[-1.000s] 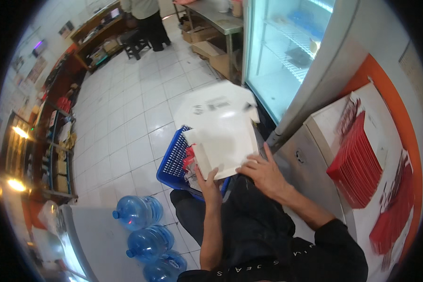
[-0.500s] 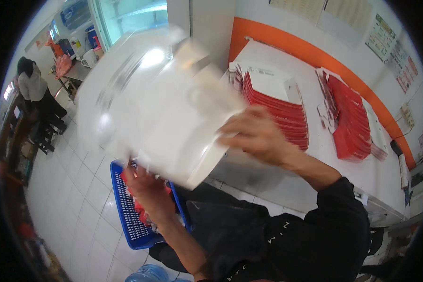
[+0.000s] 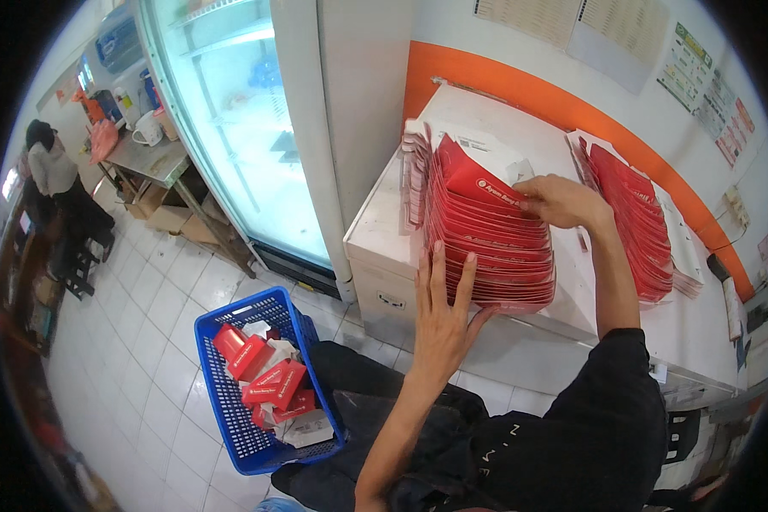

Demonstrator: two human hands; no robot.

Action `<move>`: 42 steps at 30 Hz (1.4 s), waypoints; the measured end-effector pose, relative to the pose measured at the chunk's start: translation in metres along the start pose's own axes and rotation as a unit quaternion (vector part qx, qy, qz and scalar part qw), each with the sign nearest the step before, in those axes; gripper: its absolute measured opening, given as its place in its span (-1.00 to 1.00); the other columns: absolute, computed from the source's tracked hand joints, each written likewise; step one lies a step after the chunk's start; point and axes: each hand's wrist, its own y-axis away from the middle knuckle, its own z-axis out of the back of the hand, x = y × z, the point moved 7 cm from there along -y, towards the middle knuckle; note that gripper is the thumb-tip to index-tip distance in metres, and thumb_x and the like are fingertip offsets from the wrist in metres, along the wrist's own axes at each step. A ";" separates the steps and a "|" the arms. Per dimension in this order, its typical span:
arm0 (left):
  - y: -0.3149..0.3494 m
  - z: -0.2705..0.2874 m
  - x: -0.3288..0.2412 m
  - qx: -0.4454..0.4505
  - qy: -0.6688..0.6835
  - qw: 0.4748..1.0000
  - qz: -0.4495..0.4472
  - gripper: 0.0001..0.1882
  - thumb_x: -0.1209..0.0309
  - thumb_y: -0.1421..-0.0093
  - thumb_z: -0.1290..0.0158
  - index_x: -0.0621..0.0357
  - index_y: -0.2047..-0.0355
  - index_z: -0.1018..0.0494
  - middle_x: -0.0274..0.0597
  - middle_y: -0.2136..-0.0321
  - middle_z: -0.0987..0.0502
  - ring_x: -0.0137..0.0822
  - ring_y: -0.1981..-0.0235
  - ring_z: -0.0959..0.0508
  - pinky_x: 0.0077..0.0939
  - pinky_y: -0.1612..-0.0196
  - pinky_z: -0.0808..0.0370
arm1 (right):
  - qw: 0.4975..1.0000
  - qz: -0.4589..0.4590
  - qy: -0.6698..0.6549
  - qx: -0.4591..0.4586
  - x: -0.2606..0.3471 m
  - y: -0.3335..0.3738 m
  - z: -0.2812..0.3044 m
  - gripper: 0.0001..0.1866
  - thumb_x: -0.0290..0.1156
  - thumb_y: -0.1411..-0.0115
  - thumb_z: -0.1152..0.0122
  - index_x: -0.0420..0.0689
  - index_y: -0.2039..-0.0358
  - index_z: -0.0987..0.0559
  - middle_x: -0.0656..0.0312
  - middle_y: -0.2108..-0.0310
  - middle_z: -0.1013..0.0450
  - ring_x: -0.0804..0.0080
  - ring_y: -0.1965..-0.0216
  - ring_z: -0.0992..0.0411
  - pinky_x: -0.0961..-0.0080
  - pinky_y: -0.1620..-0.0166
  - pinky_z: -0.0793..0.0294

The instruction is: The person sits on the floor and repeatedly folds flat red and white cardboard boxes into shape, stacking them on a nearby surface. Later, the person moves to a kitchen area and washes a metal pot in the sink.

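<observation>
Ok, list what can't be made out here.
In the head view:
Bottom of the blue basket: hidden by red boxes.
Palm of the left hand: hidden by its back.
White top under the red cartons: hidden by them.
Blue object: mostly cut off by the lower edge.
Blue item inside the fridge: too small, hazy.

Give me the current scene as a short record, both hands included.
Left hand: fingers spread against the front of the left red carton stack
Right hand: fingers at that stack's upper edge; grip unclear
Surface: white counter
Beside: second red carton stack
Floor: blue basket holding red-and-white boxes
</observation>
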 end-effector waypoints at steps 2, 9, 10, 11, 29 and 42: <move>-0.001 0.000 -0.001 -0.001 0.001 1.000 -0.004 0.03 0.19 -0.02 -0.43 -0.08 -0.45 -0.13 0.23 -0.46 0.09 0.33 -0.45 0.02 0.21 -0.40 -0.17 | 0.995 -0.029 0.094 -0.018 0.002 -0.001 0.009 -0.69 -0.37 -0.35 -0.12 -0.17 -0.05 -0.60 -0.04 0.12 -0.60 -0.04 0.11 -0.56 0.15 0.00 -0.51; -0.003 -0.002 -0.001 0.004 -0.003 1.000 0.005 0.01 0.18 -0.02 -0.43 -0.07 -0.44 -0.16 0.22 -0.45 0.06 0.32 -0.45 0.00 0.21 -0.40 -0.18 | 1.000 -0.005 0.006 0.008 0.040 -0.028 0.019 -0.64 -0.27 -0.40 -0.08 -0.13 -0.12 -0.55 -0.08 0.18 -0.61 -0.04 0.16 -0.58 0.08 0.06 -0.52; -0.002 -0.002 -0.001 0.003 -0.002 1.000 0.004 0.01 0.18 -0.02 -0.43 -0.07 -0.44 -0.16 0.22 -0.45 0.06 0.32 -0.45 0.00 0.20 -0.40 -0.18 | 1.000 -0.002 0.002 0.001 0.040 -0.033 0.019 -0.64 -0.25 -0.40 -0.08 -0.12 -0.12 -0.54 -0.08 0.18 -0.61 -0.04 0.16 -0.58 0.08 0.06 -0.52; -0.002 -0.002 0.000 0.001 -0.003 1.000 0.004 0.01 0.18 -0.02 -0.43 -0.08 -0.44 -0.16 0.22 -0.44 0.05 0.31 -0.45 0.00 0.20 -0.40 -0.18 | 1.000 0.003 -0.001 -0.006 0.040 -0.039 0.019 -0.64 -0.24 -0.41 -0.07 -0.12 -0.12 -0.54 -0.08 0.18 -0.61 -0.04 0.16 -0.58 0.09 0.07 -0.53; -0.001 -0.006 0.000 -0.007 0.012 1.000 0.007 0.02 0.18 0.00 -0.44 -0.13 -0.43 -0.18 0.18 -0.45 0.07 0.30 -0.46 0.04 0.20 -0.41 -0.17 | 0.960 0.016 -0.160 0.229 0.020 -0.055 0.003 -0.38 0.14 -0.48 0.18 -0.10 -0.19 -0.54 0.03 -0.05 -0.56 0.17 -0.01 -0.53 0.32 -0.13 -0.47; 0.000 -0.006 0.000 -0.014 0.008 1.000 -0.003 0.01 0.17 0.03 -0.45 -0.12 -0.42 -0.22 0.18 -0.44 0.03 0.29 -0.46 0.02 0.18 -0.40 -0.18 | 0.971 0.047 0.019 0.234 -0.050 -0.071 -0.043 -0.04 0.40 -0.17 -0.14 0.49 -0.50 0.00 0.05 -0.52 0.05 -0.09 -0.46 -0.08 0.06 -0.45 -0.04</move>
